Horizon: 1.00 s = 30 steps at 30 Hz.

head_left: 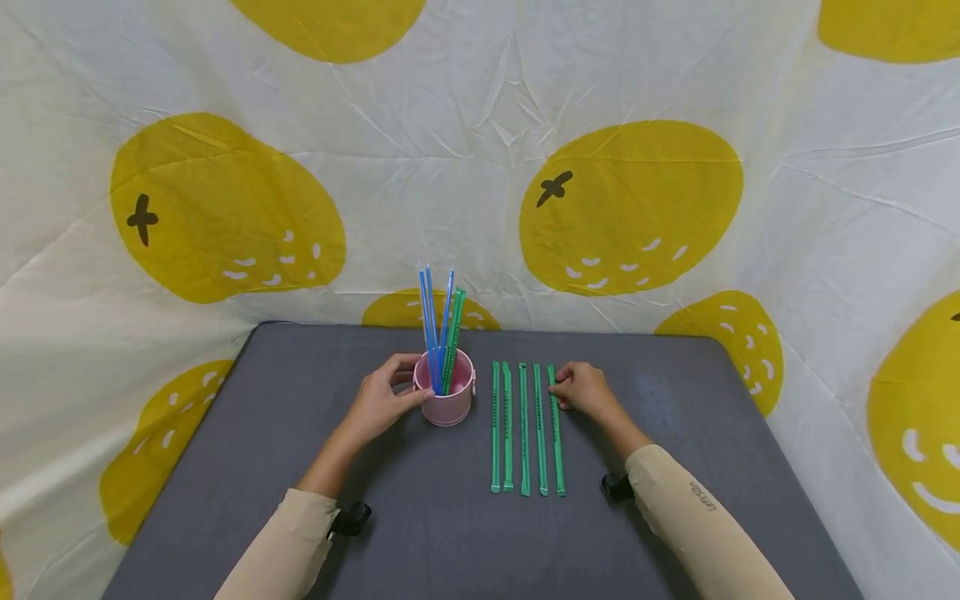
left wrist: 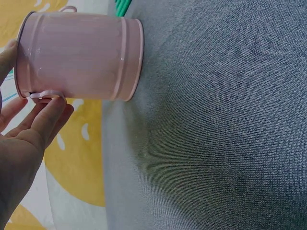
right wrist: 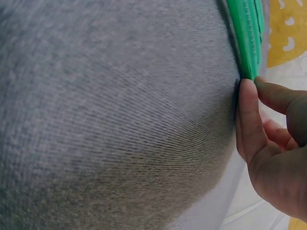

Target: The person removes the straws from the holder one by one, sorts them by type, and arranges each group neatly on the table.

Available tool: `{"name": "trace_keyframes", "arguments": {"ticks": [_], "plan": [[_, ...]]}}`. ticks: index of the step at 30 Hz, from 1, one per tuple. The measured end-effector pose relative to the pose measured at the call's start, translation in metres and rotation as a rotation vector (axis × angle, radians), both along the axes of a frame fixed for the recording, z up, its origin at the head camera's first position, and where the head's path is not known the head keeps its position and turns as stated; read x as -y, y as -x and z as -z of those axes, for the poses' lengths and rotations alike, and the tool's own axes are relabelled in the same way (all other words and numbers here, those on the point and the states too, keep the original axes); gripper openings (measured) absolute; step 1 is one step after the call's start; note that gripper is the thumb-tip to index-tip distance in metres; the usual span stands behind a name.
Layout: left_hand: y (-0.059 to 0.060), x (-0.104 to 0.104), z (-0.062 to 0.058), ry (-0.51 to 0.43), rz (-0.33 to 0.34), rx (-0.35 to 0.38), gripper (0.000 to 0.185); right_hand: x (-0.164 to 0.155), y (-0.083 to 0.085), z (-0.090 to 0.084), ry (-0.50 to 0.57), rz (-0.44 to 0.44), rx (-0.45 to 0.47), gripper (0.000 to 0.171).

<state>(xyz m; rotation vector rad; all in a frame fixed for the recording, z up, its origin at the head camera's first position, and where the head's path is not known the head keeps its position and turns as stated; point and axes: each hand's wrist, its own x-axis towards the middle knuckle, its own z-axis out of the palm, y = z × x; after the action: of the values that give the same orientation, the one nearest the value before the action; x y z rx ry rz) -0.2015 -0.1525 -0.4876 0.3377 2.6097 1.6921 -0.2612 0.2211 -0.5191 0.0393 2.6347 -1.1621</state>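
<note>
While the left hand holds the pink bucket just below the centre of the head view, its fingers curved and parted at the side, the right hand pinches the rightmost green straw near its upper end, fingers almost meeting. Four other green straws lie alongside, right of centre, on the grey surface; blue straws lean inside the bucket.

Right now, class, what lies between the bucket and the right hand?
In the head view, five green sticks lie side by side between the bucket and the right hand, which pinches the nearest stick.
</note>
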Motion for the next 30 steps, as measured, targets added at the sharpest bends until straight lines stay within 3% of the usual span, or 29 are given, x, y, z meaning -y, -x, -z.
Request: {"name": "trace_keyframes", "arguments": {"ticks": [5,11,17,30], "plan": [[0.000,-0.001,-0.001,-0.006,0.006,-0.003,0.060,-0.004,0.001,-0.005,-0.051,-0.017,-0.041,0.029],[0.000,0.000,-0.001,-0.005,-0.004,0.009,0.059,-0.005,0.006,-0.018,-0.063,-0.090,-0.164,0.032],[0.001,0.000,0.001,-0.008,0.001,0.006,0.059,0.013,0.014,-0.033,0.076,-0.151,-0.229,0.033],[0.000,0.000,0.000,-0.014,0.003,-0.007,0.060,0.087,0.031,-0.056,0.373,-0.233,-0.241,0.031]]}}
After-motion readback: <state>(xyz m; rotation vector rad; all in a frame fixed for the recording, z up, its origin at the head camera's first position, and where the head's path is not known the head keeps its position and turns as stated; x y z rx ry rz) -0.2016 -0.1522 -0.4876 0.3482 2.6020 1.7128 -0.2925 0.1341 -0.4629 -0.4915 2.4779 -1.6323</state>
